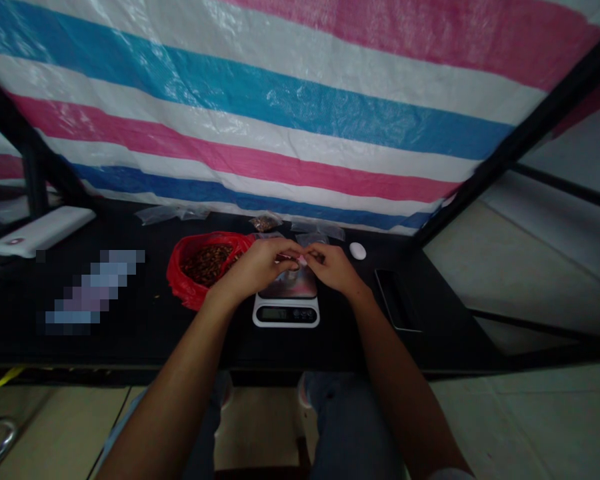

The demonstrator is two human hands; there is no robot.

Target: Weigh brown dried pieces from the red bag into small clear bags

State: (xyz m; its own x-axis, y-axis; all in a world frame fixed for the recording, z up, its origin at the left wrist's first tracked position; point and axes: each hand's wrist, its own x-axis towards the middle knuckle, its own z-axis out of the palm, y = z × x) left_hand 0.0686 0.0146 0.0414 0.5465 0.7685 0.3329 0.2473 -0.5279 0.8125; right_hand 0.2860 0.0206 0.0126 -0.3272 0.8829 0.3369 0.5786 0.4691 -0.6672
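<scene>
Both hands meet over a white digital kitchen scale (286,313) with a shiny metal plate. My left hand (270,261) is bent with its fingers and thumb pinched together. From the other side, my right hand (331,267) is closed the same way, its fingertips touching those of the left. Between them is what looks like a small clear plastic bag (293,274), mostly hidden by the fingers; its contents cannot be made out. Left of the scale stands an open red plastic bag (184,293) full of small brown pieces (206,263), partly behind my left wrist.
Behind the hands lie a small filled clear bag (266,221) and several flat clear bags (325,231). A white round object (357,251) and a dark phone-like slab (397,300) are on the right. A white device (43,231) lies far left on the black table (145,340).
</scene>
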